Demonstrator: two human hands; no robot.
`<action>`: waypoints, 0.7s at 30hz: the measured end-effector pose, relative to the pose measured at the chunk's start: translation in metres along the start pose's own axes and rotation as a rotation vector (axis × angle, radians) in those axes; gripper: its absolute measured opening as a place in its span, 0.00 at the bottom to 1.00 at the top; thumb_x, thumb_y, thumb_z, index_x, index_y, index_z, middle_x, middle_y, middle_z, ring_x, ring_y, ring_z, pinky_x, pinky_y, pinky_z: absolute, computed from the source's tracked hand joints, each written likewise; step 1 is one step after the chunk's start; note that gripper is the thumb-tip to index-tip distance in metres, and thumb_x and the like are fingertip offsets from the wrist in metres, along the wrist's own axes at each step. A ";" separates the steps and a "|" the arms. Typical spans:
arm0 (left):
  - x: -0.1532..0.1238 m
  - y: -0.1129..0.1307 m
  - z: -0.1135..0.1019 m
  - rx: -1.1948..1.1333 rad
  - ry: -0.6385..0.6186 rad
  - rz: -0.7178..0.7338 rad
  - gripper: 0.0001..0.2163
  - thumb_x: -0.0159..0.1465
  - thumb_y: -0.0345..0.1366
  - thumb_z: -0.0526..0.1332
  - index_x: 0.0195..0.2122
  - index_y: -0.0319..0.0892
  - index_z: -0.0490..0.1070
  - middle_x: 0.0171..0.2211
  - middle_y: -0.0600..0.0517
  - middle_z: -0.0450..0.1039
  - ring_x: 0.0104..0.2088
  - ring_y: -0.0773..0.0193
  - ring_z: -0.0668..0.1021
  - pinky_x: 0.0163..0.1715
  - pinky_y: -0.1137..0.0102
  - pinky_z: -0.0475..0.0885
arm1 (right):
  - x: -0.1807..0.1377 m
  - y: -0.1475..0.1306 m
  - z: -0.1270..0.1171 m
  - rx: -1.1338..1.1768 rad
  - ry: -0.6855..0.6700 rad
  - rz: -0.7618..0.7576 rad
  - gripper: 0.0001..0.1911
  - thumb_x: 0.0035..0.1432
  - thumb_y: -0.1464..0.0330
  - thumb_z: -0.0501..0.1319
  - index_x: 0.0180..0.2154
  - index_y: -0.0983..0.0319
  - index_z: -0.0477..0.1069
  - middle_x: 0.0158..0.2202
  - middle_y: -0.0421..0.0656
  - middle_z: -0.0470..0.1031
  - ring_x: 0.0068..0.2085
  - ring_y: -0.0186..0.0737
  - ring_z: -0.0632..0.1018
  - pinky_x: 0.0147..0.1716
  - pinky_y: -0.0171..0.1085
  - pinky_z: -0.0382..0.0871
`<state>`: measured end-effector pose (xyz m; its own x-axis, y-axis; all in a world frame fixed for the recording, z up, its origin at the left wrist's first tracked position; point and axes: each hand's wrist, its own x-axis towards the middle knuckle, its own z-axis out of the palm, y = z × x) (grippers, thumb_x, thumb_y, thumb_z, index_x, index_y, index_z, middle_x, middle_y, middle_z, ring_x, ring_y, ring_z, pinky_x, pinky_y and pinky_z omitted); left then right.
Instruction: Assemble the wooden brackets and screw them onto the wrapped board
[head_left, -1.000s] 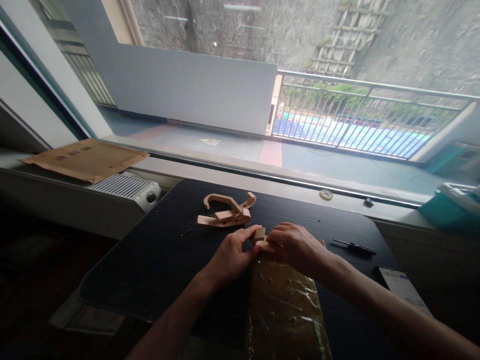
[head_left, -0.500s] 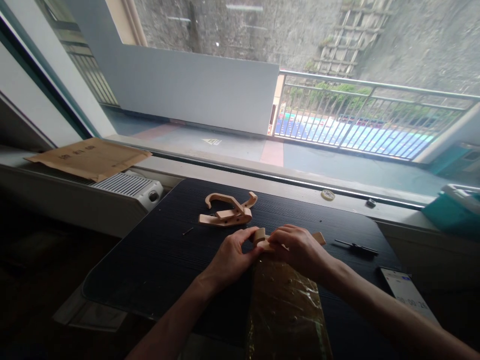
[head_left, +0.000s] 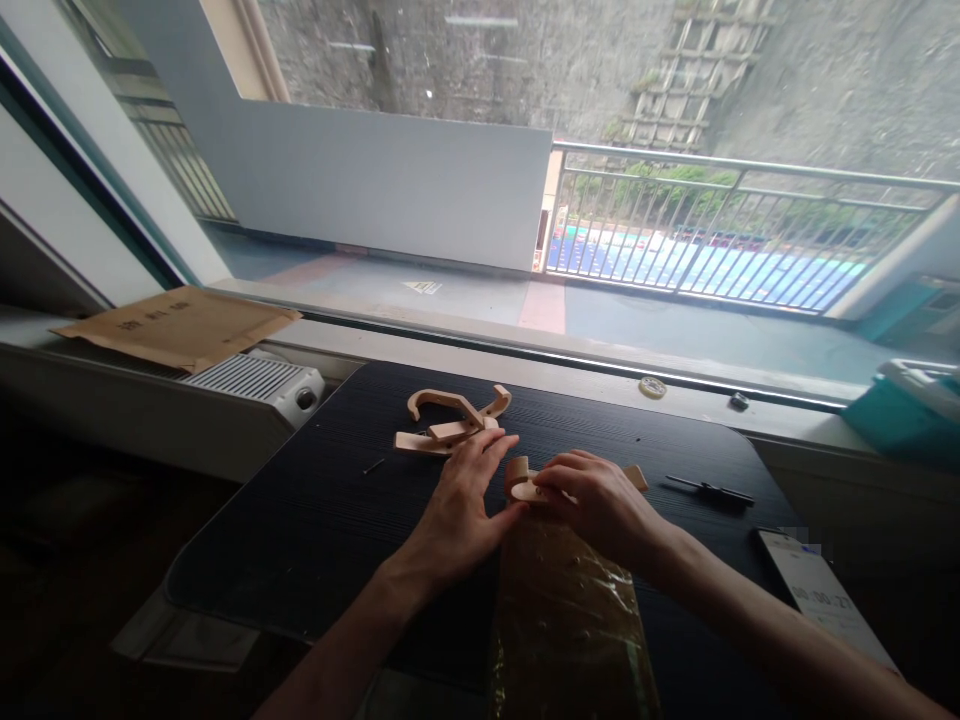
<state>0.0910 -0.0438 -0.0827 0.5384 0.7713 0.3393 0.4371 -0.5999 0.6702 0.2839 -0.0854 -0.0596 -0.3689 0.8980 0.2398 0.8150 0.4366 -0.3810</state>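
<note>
My right hand (head_left: pixel 592 495) is closed around a pale wooden hook piece (head_left: pixel 517 475), whose curved end sticks out to the left and whose straight end shows past the knuckles. This piece sits at the far end of a block wrapped in shiny brown tape (head_left: pixel 574 610). My left hand (head_left: pixel 465 505) is open beside it, fingers stretched forward, the thumb close to the curved end; I cannot tell if it touches. Just beyond the left fingertips lie several more wooden hook parts (head_left: pixel 450 430) in a loose group. A screw (head_left: pixel 373 466) lies left of them.
On the black table (head_left: pixel 300 540), a dark screwdriver (head_left: pixel 709 490) and a phone showing a timer (head_left: pixel 810 590) lie at the right. A tape roll (head_left: pixel 652 387) and a small dark object (head_left: pixel 739 402) rest on the sill. A teal bin (head_left: pixel 900 410) stands far right, a brown envelope (head_left: pixel 187 325) far left.
My left hand has let go of the hook piece's curved end and spread its fingers forward, toward the other wooden parts. My right hand keeps its grip in nearly the same place.
</note>
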 end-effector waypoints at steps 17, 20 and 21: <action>-0.002 0.017 0.001 0.226 0.155 0.181 0.14 0.59 0.30 0.59 0.47 0.44 0.68 0.56 0.46 0.60 0.59 0.54 0.62 0.58 0.55 0.60 | -0.002 0.000 0.000 0.004 0.026 0.004 0.09 0.60 0.70 0.56 0.33 0.62 0.74 0.32 0.43 0.75 0.35 0.37 0.72 0.35 0.34 0.62; -0.018 0.018 0.006 0.265 0.254 0.215 0.11 0.60 0.29 0.58 0.43 0.47 0.72 0.54 0.48 0.62 0.59 0.54 0.62 0.57 0.55 0.60 | -0.003 0.002 0.000 0.009 0.027 0.011 0.08 0.59 0.70 0.56 0.33 0.61 0.74 0.32 0.43 0.75 0.35 0.36 0.72 0.34 0.34 0.62; -0.021 0.019 0.008 0.279 0.249 0.221 0.11 0.60 0.29 0.58 0.43 0.47 0.72 0.54 0.48 0.62 0.59 0.54 0.62 0.56 0.54 0.60 | -0.003 0.003 0.000 0.008 0.027 0.021 0.08 0.59 0.70 0.56 0.33 0.61 0.74 0.32 0.43 0.75 0.34 0.36 0.72 0.34 0.34 0.62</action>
<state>0.0937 -0.0731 -0.0830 0.4655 0.6250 0.6266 0.5275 -0.7645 0.3706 0.2873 -0.0863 -0.0618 -0.3398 0.9050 0.2560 0.8186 0.4186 -0.3933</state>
